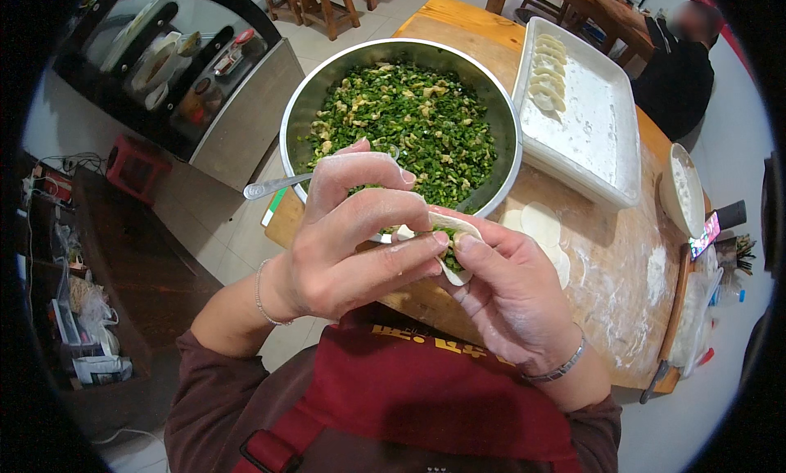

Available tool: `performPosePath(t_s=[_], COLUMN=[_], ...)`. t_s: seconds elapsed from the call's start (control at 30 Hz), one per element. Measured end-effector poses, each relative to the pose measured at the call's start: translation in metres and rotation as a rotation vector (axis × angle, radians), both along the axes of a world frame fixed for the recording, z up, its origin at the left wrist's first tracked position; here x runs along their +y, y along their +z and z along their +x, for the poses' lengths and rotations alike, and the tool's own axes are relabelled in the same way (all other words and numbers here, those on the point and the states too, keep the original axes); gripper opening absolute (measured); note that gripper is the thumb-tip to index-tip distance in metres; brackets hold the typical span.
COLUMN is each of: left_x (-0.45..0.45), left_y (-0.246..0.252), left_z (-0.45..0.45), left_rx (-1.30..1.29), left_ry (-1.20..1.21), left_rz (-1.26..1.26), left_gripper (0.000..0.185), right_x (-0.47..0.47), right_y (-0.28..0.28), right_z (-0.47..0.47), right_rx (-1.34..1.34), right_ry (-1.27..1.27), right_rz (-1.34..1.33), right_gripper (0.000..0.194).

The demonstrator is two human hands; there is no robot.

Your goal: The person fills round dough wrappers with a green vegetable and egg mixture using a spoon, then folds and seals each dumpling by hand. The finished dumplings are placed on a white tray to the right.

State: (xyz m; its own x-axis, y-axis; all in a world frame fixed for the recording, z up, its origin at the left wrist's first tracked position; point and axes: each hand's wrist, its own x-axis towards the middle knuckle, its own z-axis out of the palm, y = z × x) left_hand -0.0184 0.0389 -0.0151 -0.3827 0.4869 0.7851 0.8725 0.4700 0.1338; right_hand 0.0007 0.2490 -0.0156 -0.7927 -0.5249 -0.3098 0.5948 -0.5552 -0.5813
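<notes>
Between my two hands is a dumpling wrapper [460, 276] folded around chopped green filling, which shows along its open edge. My left hand [362, 227] pinches it from the left with floury fingers, the upper fingers curled above. From the right, my right hand [516, 282] grips it, thumb over the edge. Just beyond the hands stands a large steel bowl [513, 135] of chopped greens mixed with pale bits [405, 117]. A metal spoon [276, 186] rests over its left rim. Several round wrappers [541, 224] lie on the floured board right of the bowl, partly hidden by my right hand.
A white tray [605, 129] dusted with flour holds a row of folded dumplings [546, 74]. Farther right are a bowl of flour [683, 184], a lit phone [704, 236] and a wooden board edge [675, 307]. A person [675, 74] in black sits at back right.
</notes>
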Motion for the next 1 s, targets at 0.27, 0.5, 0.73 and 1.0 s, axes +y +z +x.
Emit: performPosePath(t_s=[0.27,0.5,0.73,1.0], left_x=[0.002,0.000,-0.002,0.001], left_y=[0.004,0.003,0.000,0.005], left_z=[-0.004,0.002,0.008,0.011], left_rx=[-0.139,-0.158,-0.152,-0.137], left_ry=[-0.034,0.129,0.123,0.086], left_rz=[0.006,0.086,0.027,0.012], left_gripper=[0.031,0.036,0.037,0.033], right_x=[-0.001,-0.003,-0.003,-0.002], right_y=[0.006,0.006,0.005,0.003], right_z=[0.004,0.004,0.004,0.007], right_rx=[0.021,-0.008,0.013,0.015], right_ry=[0.032,0.008,0.000,-0.021], right_rz=[0.093,0.039,0.055,0.015], right_gripper=[0.039,0.040,0.040,0.040])
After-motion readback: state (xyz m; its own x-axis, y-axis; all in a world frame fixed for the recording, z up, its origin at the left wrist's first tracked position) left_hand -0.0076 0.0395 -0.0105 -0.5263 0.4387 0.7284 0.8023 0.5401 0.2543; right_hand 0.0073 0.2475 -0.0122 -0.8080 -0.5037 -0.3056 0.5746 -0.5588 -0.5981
